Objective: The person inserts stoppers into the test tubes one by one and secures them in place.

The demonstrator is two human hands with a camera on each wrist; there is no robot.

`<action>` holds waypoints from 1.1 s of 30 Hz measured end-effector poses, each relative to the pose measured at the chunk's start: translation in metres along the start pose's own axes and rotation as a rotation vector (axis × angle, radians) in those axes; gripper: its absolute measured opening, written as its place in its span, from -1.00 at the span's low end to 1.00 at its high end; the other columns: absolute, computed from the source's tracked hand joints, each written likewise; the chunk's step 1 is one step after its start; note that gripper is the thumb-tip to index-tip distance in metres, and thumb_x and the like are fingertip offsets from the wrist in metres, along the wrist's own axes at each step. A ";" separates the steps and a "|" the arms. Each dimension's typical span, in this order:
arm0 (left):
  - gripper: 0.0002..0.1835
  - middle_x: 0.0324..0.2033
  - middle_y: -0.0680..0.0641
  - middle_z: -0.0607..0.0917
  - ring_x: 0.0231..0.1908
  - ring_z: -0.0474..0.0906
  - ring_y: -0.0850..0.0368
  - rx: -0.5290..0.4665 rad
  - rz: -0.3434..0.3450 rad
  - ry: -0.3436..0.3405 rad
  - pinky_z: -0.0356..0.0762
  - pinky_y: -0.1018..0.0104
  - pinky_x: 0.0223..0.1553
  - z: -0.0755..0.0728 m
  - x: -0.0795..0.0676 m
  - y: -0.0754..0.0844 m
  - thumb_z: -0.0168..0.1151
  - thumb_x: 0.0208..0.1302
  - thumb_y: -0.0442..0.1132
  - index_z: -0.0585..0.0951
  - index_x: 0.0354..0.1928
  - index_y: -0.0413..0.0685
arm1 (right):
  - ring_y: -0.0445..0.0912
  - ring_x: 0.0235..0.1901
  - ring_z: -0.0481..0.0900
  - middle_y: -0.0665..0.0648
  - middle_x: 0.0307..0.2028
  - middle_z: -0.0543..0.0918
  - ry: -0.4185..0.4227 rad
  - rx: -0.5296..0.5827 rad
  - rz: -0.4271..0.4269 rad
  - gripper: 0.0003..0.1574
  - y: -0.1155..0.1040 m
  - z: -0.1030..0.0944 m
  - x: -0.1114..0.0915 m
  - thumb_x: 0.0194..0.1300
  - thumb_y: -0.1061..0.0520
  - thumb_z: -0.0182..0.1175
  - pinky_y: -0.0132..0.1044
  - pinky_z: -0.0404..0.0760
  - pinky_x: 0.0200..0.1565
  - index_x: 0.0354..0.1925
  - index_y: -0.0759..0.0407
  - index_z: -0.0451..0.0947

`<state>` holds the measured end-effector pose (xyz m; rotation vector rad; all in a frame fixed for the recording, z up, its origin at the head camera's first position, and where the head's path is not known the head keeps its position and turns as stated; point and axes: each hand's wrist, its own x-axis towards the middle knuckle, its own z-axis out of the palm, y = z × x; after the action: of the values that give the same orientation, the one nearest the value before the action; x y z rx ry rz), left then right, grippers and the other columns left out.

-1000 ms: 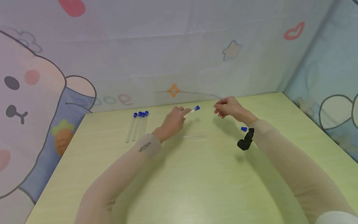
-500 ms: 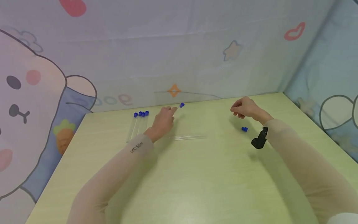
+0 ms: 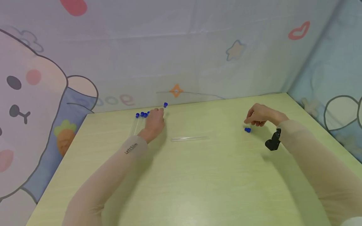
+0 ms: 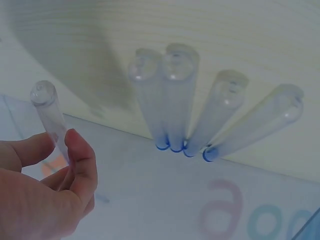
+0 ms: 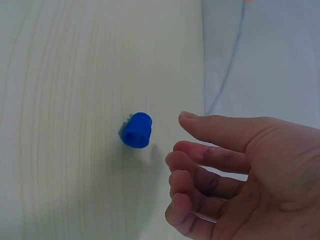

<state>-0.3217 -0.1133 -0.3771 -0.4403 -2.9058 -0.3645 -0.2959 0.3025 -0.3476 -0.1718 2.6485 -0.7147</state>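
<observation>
My left hand (image 3: 154, 123) pinches a clear test tube (image 4: 52, 117) between thumb and fingers. The tube's blue cap (image 3: 165, 104) shows beyond the fingertips in the head view. Right beside that hand lie several capped test tubes (image 4: 167, 100), side by side with their blue caps toward the back wall; the hand covers part of them in the head view. My right hand (image 3: 258, 115) hovers close to a loose blue cap (image 5: 137, 131) lying on the table. Its fingers are loosely bent, with nothing between thumb and fingertips.
An uncapped clear test tube (image 3: 190, 138) lies crosswise on the middle of the light wooden table (image 3: 198, 182). A printed cloth wall (image 3: 198, 62) rises along the table's back edge. A black wrist camera (image 3: 272, 143) hangs under the right cuff.
My left hand has carried the capped tube leftward to the row of tubes. The right hand has moved right, then down toward the loose blue cap. The crosswise tube now shows fully.
</observation>
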 end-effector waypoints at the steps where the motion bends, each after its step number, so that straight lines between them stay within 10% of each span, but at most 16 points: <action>1: -0.65 -0.07 -0.39 0.61 -0.04 0.58 -0.24 0.006 -0.006 0.003 0.59 0.04 -0.01 0.001 0.000 -0.003 -0.02 0.27 -0.54 0.47 0.10 -0.45 | -0.16 -0.61 0.42 0.04 -0.59 0.55 -0.022 -0.005 0.007 -0.66 0.001 0.000 -0.001 0.29 0.04 0.24 -0.31 0.52 -0.48 -0.23 0.34 0.57; 13: -0.70 -0.29 -0.40 0.65 -0.28 0.64 -0.26 0.058 -0.052 -0.014 0.64 0.03 -0.31 0.000 -0.002 -0.019 -0.10 0.23 -0.55 0.52 -0.03 -0.42 | -0.16 -0.58 0.37 0.01 -0.54 0.53 -0.202 -0.030 0.045 -0.69 0.003 -0.002 -0.003 0.24 0.01 0.29 -0.34 0.44 -0.50 -0.24 0.23 0.51; 33: -0.73 -0.23 -0.40 0.64 -0.19 0.62 -0.30 0.117 -0.081 -0.066 0.64 -0.06 -0.20 0.002 -0.005 -0.023 -0.11 0.12 -0.59 0.55 -0.20 -0.40 | -0.15 -0.57 0.42 0.01 -0.54 0.53 -0.179 -0.050 0.010 -0.79 0.003 0.006 -0.004 0.25 0.13 0.26 -0.33 0.44 -0.50 -0.27 0.25 0.48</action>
<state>-0.3242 -0.1361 -0.3848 -0.3241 -2.9960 -0.1935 -0.2899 0.3032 -0.3523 -0.2250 2.4961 -0.6004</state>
